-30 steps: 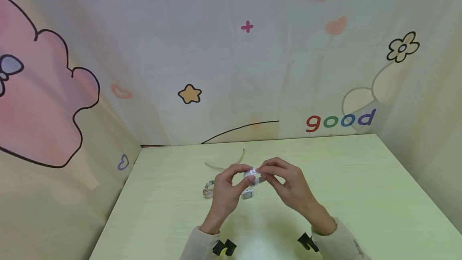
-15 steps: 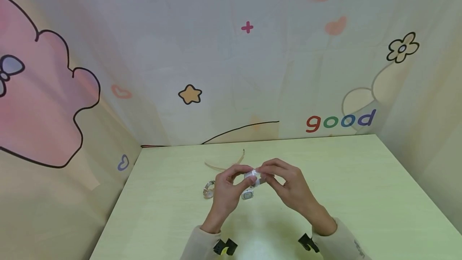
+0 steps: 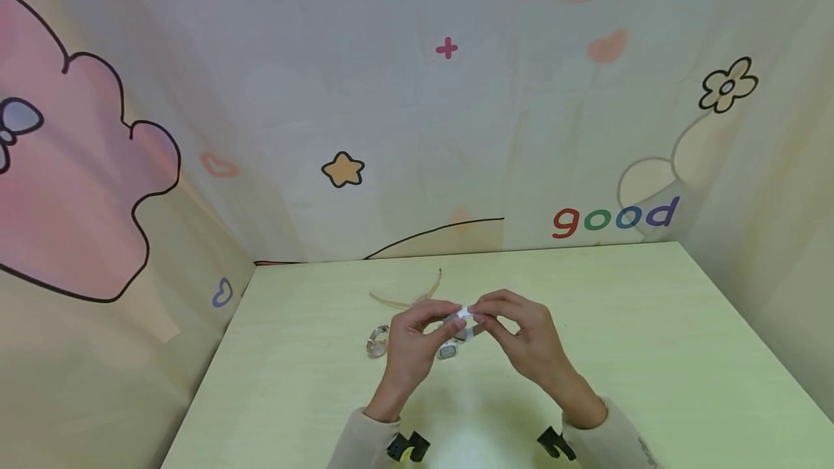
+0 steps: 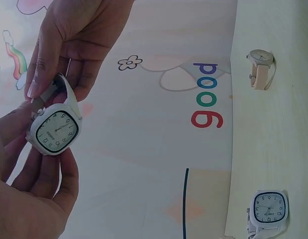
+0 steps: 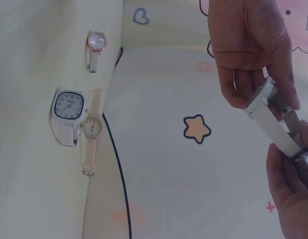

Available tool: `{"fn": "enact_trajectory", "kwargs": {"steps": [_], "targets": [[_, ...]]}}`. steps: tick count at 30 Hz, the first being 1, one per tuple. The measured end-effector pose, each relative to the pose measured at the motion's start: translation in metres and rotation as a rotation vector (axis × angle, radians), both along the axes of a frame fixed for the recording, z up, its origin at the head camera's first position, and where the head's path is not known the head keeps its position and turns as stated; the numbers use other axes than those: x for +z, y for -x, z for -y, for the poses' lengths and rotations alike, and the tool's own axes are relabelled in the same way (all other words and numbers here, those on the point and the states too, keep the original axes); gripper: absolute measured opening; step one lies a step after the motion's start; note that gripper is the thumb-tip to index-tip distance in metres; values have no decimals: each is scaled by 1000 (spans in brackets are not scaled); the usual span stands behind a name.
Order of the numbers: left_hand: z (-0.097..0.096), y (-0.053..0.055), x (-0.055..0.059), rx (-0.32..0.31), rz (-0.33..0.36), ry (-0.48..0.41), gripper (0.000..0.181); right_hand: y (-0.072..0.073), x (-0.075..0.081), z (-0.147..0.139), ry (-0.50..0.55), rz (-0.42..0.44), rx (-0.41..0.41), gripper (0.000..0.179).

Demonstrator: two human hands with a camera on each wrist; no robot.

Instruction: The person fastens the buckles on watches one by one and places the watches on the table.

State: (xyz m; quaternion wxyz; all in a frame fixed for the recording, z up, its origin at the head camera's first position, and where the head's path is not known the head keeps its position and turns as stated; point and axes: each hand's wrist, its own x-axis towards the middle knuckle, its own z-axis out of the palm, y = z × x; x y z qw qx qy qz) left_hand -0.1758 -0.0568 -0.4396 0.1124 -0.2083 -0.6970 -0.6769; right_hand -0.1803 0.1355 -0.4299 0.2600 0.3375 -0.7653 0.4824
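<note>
Both hands hold one white wristwatch above the table. My left hand grips its squarish case, whose dial faces the left wrist camera; there the wristwatch hangs tilted. My right hand pinches the far part of the looped band with thumb and fingers. In the right wrist view the white strap runs between the two hands, with metal at its end partly covered by fingers. Below the hands a second white square watch lies on the table, its dial upward.
A small round rose-gold watch lies left of the left hand. Farther back is a watch with a beige strap, touching or nearly touching the square one. The left wrist view shows a round pink-strapped watch. A printed cloth rises behind the table.
Both hands shift slightly right and down with the watch, and the gap within its band looks a little wider. The watches on the table stay put.
</note>
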Motion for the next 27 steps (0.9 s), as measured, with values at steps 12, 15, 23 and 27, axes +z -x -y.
{"fn": "enact_trajectory", "kwargs": {"steps": [12,15,23,27], "targets": [[-3,-1,-1,-25,140,-116,25,-8,-3,3,47,138,-65,46],[-4,-1,0,-25,133,-140,28,-10,-5,2,71,162,-69,43],[-4,-1,-1,7,106,-103,25,-7,-7,0,98,102,-60,35],[-3,0,0,1,91,-85,24,-6,-8,-1,95,83,-58,35]]}}
